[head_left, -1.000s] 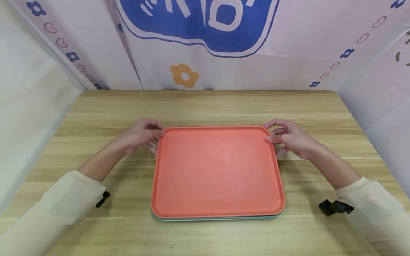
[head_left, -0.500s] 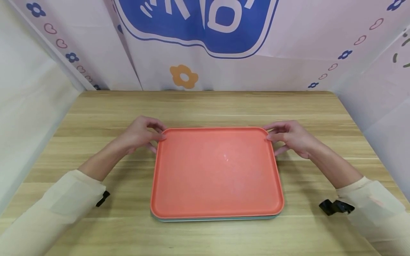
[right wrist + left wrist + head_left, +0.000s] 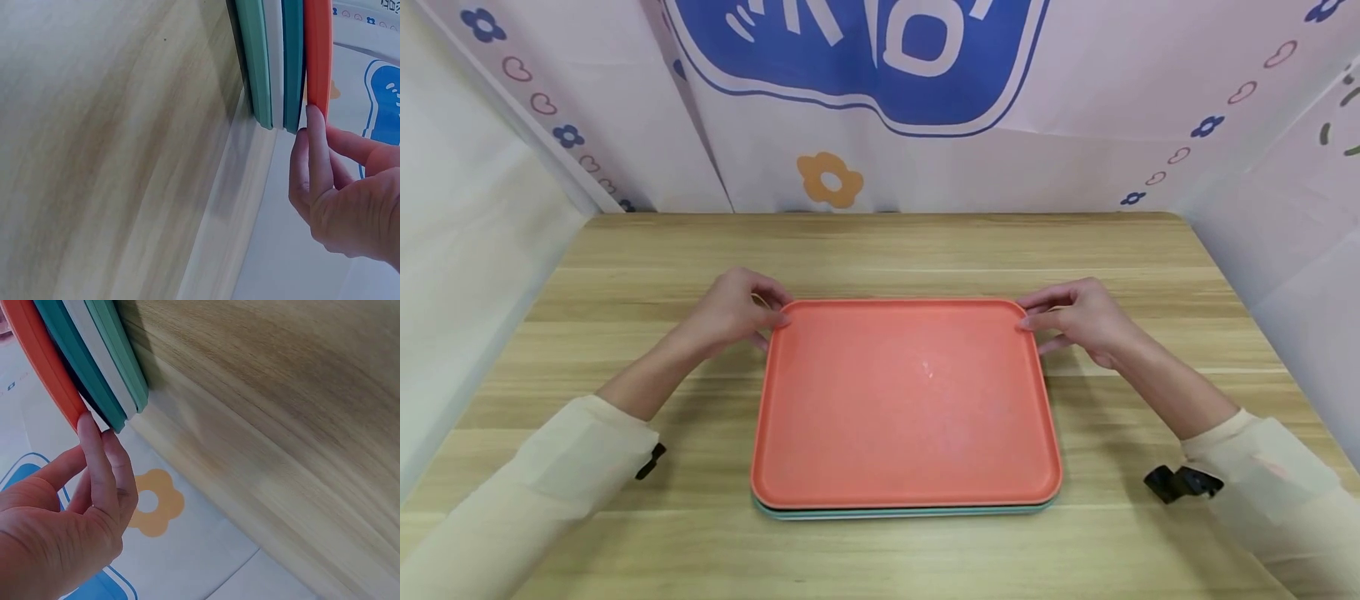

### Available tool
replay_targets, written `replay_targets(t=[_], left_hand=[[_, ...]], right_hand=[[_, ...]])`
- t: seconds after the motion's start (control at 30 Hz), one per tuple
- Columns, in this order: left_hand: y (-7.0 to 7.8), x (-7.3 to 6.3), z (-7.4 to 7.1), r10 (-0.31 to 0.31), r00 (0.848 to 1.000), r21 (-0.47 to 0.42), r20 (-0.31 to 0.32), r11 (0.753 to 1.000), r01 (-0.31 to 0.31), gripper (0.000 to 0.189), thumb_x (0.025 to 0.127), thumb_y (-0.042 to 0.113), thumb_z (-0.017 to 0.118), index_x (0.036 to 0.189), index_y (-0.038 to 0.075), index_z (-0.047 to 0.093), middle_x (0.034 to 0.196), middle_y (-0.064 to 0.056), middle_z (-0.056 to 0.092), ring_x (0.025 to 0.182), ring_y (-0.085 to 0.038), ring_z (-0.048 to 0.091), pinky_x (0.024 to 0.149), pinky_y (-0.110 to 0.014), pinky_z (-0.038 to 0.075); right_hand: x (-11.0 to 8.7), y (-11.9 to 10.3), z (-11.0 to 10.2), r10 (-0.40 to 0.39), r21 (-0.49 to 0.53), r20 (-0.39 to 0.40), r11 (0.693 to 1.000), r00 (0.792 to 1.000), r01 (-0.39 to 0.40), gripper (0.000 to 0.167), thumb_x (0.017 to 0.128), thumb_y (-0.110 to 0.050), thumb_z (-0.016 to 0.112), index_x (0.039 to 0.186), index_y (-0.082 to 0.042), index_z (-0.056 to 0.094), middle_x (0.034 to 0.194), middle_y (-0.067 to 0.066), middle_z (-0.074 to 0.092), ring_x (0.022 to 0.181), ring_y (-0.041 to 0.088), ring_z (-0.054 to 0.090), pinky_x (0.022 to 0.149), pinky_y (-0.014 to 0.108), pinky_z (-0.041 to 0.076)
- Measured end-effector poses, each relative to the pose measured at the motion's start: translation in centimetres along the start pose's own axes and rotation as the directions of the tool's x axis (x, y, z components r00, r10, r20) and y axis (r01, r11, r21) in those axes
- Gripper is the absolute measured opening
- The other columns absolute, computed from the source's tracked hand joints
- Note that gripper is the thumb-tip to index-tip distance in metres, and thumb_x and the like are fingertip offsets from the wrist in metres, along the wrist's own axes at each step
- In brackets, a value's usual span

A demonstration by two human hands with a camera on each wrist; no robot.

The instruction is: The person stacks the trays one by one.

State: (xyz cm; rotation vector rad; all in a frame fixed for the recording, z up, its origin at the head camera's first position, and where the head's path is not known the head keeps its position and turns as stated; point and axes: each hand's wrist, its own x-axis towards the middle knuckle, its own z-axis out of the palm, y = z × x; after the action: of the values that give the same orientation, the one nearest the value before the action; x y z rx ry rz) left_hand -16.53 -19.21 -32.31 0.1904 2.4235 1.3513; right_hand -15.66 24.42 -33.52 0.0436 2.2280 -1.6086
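Note:
A coral-red rectangular tray (image 3: 910,408) tops a stack on the table. Beneath it lie a dark teal tray (image 3: 84,369), a white tray (image 3: 103,353) and a light green tray (image 3: 125,362). My left hand (image 3: 737,308) pinches the coral tray's far left corner, thumb on the rim and other fingers at or below the edge. At the far right corner, my right hand (image 3: 1082,321) holds the same tray in a like way. Both wrist views show a fingertip at the coral tray's underside, and a narrow dark gap parts it from the teal one in the left wrist view.
The stack stands on a wood-grain table (image 3: 625,333). A white printed sheet (image 3: 1075,158) rises behind the table's far edge, and pale sheets flank both sides. Black clips (image 3: 1183,483) hang by the sleeves.
Both hands have drawn slightly closer to the far corners, their lower fingers reaching further under the rim. A thin dark line now shows more along the coral tray's near edge.

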Motion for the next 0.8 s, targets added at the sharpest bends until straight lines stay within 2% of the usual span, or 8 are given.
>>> replay_targets(t=[0.27, 0.47, 0.8], left_hand=[[-0.04, 0.23, -0.1, -0.031, 0.999, 0.018, 0.027, 0.999, 0.03, 0.029, 0.096, -0.007, 0.065, 0.123, -0.018, 0.064, 0.099, -0.02, 0.062, 0.075, -0.017, 0.065, 0.063, -0.039, 0.065], [0.0, 0.24, -0.23, -0.054, 0.998, 0.013, 0.039, 0.999, 0.053, 0.03, 0.095, -0.007, 0.065, 0.123, -0.018, 0.065, 0.097, -0.019, 0.062, 0.073, -0.016, 0.066, 0.063, -0.038, 0.065], [-0.27, 0.32, -0.37, -0.082, 0.996, -0.017, 0.041, 0.996, 0.083, 0.032, 0.096, -0.007, 0.064, 0.126, -0.019, 0.062, 0.098, -0.018, 0.06, 0.071, -0.015, 0.07, 0.064, -0.036, 0.065]], right_hand=[[0.12, 0.26, 0.35, 0.0, -0.031, -0.029, 1.0, 1.0, -0.001, 0.04, 0.094, 0.005, 0.071, 0.13, 0.017, 0.06, 0.098, 0.008, 0.068, 0.083, 0.012, 0.073, 0.074, 0.041, 0.065], [0.15, 0.34, 0.62, -0.004, -0.034, -0.034, 0.999, 0.999, 0.003, 0.04, 0.094, 0.006, 0.071, 0.13, 0.018, 0.06, 0.1, 0.009, 0.067, 0.082, 0.011, 0.071, 0.073, 0.04, 0.065], [0.13, 0.09, 0.66, 0.008, -0.071, -0.032, 0.997, 0.999, -0.011, 0.036, 0.094, 0.006, 0.071, 0.127, 0.017, 0.062, 0.096, 0.009, 0.066, 0.08, 0.013, 0.071, 0.073, 0.041, 0.065]])
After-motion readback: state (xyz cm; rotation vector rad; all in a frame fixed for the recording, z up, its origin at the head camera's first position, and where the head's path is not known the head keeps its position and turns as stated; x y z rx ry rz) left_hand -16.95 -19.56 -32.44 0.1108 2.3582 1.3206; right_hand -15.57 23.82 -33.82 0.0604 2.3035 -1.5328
